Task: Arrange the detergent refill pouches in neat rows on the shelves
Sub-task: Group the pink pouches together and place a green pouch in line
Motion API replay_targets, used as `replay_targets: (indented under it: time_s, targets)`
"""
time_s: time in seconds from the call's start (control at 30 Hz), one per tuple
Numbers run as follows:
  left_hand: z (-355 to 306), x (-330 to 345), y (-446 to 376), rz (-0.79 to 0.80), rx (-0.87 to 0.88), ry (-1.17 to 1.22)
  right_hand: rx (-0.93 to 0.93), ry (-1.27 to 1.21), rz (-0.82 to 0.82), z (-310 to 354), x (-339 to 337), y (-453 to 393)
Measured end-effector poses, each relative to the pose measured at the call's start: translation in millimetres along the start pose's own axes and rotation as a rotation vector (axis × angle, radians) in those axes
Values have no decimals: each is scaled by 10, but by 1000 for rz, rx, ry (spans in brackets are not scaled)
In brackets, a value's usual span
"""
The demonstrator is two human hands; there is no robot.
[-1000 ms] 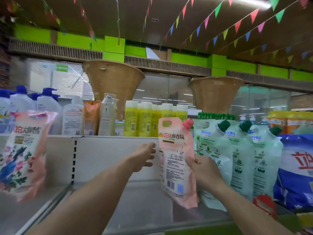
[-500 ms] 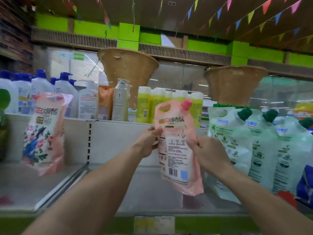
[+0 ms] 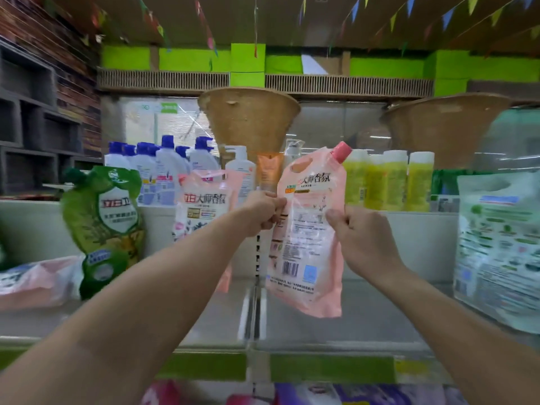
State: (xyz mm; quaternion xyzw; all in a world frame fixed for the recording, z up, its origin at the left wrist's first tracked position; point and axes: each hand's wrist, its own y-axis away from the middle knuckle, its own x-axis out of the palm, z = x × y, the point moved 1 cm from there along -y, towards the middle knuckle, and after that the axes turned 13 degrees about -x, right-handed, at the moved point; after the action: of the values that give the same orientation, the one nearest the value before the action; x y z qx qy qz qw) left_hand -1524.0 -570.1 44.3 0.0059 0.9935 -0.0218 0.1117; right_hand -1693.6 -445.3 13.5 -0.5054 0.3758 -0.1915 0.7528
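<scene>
A pink refill pouch [image 3: 309, 238] with a red cap hangs above the white shelf [image 3: 336, 320], back label toward me. My left hand [image 3: 263, 213] pinches its left edge and my right hand [image 3: 362, 238] grips its right edge. A second pink pouch [image 3: 201, 206] stands upright on the shelf just left of my left hand. Further left stands a green pouch [image 3: 105, 226]. A pink pouch [image 3: 38, 279] lies flat at the far left. White-green pouches [image 3: 499, 244] stand at the right edge.
The upper shelf carries blue-capped white bottles [image 3: 163, 168], a pump bottle [image 3: 241, 171], an orange tube [image 3: 268, 171] and yellow bottles [image 3: 388, 182]. Two woven baskets [image 3: 248, 121] hang above. A vertical divider strip [image 3: 257, 258] splits the shelf. More packs show below the green shelf edge [image 3: 330, 366].
My view has swung left, bringing the green pouch and the flat pink pouch into sight. My left hand came across and took hold of the held pouch's left edge; the pouch moved left.
</scene>
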Motion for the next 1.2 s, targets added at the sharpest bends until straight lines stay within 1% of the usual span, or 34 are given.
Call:
replay_targets:
  time_s: [0.07, 0.13, 0.3, 0.4, 0.43, 0.5, 0.57, 0.67, 0.73, 0.8, 0.9, 1.03, 1.1, 1.2]
  targets:
    - [-12, -113, -23, 4, -12, 38, -1, 14, 11, 167, 166, -4]
    - [-5, -175, -54, -25, -25, 85, 9, 21, 34, 289, 313, 0]
    - [0, -277, -118, -267, -3, 40, -17, 64, 29, 495, 659, 65]
    - [48, -379, -160, -360, 25, 15, -5, 72, 44, 550, 802, 57]
    - [69, -418, -170, -369, 31, 23, -1, 82, 54, 551, 848, 57]
    - [89, -475, -200, -348, 32, 61, -11, 109, 74, 554, 951, 59]
    - [98, -506, -257, -349, 43, 46, -38, 121, 85, 567, 1055, 48]
    - [146, -522, -333, -360, 48, 52, -61, 115, 48, 562, 1185, 25]
    - [260, -530, -378, -346, 1, 70, -67, 112, 74, 546, 1271, 57]
    - [355, -548, -385, -295, -56, 102, -44, 48, 68, 538, 1314, 118]
    - [342, -579, -367, -239, -100, 122, 2, -20, 71, 543, 1294, 125]
    - [292, -624, -305, -193, -87, 20, -3, -11, 175, 559, 1252, 51]
    - [282, -625, -275, -171, -48, -27, 15, -5, 209, 551, 1230, 38]
    - [211, -606, -169, -135, 28, -2, 59, -24, 239, 522, 1201, 30]
